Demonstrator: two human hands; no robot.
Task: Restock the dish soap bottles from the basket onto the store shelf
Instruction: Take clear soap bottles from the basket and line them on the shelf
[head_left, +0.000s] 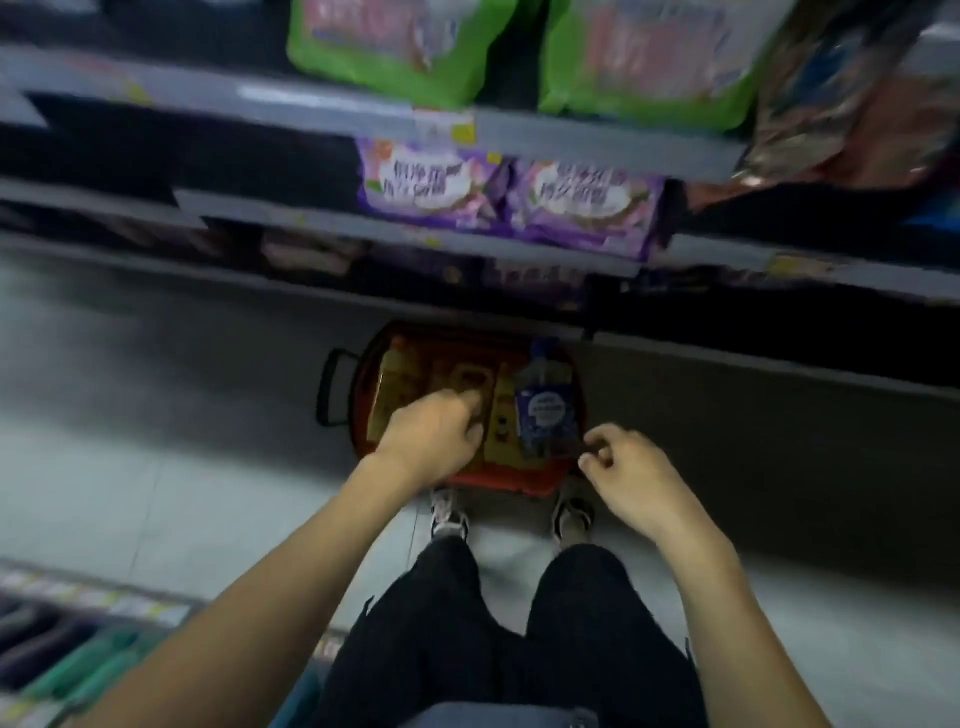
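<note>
— Hands?
— Left hand (431, 436) over basket (498, 480), fingers curled, grip unclear in the blur. Right hand (626, 475) at basket's right corner, loosely curled, empty.
— Dish soap bottles (384, 389)?
— Yellow, inside basket.

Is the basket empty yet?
Not empty: yellow bottles and a blue pouch lie inside the red basket.

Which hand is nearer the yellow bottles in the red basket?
Left. The left hand is over the yellow bottles, reaching down at them; the right hand hangs by the right near corner of the basket, beyond the blue pouch.
</note>
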